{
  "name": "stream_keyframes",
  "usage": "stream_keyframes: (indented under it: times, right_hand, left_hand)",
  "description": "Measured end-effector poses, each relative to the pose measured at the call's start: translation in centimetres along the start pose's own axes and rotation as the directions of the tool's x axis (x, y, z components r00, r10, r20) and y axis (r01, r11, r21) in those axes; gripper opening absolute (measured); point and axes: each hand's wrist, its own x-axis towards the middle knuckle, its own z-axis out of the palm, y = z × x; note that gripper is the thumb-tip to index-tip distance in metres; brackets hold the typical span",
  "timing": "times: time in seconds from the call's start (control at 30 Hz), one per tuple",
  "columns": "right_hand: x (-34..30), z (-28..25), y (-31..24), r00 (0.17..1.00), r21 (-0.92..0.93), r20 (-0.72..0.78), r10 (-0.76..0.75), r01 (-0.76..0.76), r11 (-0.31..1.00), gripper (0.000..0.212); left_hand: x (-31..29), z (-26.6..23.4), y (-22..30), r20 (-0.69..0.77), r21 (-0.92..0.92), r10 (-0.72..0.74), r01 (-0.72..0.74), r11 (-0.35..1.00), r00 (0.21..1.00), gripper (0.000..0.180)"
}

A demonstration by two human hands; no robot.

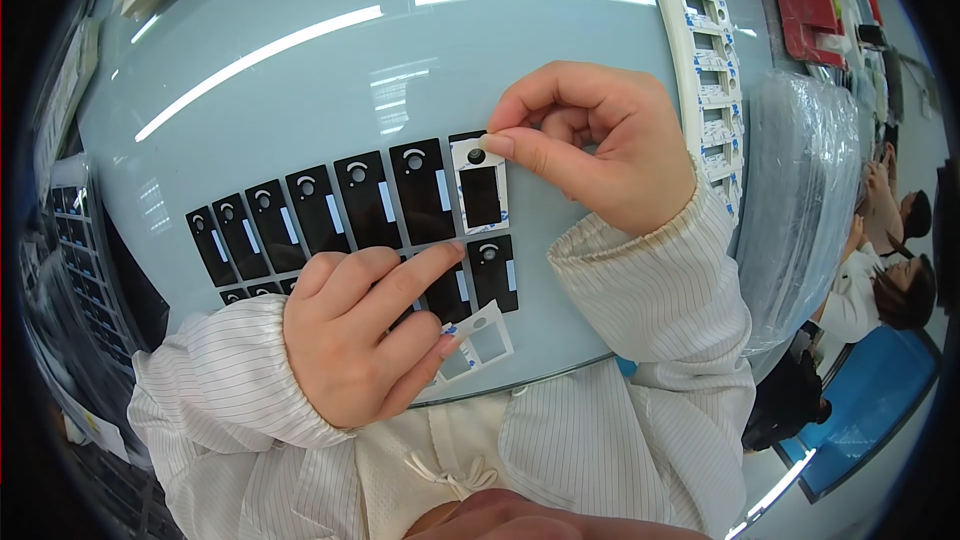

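Observation:
Several flat black rectangular parts [365, 198], each with a round hole and a white strip, lie in two rows on a pale blue table [300, 70]. My right hand [590, 145] pinches the top corner of a white frame-shaped sticker [480, 185] that lies over the rightmost part of the upper row. My left hand [370, 335] rests on the lower row, its index finger pointing at the sticker's lower left corner. Its other fingers hold a peeled white backing strip [478, 342] with rectangular windows.
A long white strip of die-cut frames [712, 70] runs down the table's right side. Beside it lies a stack wrapped in clear plastic [800, 200]. Red trays [810, 0] sit at the far right. Other people work at the right edge [890, 270]. Racks of parts stand at left.

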Motion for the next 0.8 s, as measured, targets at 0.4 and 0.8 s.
stream_keyframes:
  times: [0.4,0.8]
  right_hand:
    - [-0.19,0.04,-0.03,0.999,-0.049,0.023,-0.022,0.023,0.999,0.008]
    - [-0.17,0.02,-0.04,0.999,-0.053,0.027,-0.026,0.027,0.998,0.008]
  left_hand:
    - [-0.02,-0.02,-0.02,-0.001,0.01,0.012,-0.012,1.0,1.0,0.024]
    - [-0.03,-0.03,0.01,0.004,0.015,0.014,-0.014,1.0,1.0,0.023]
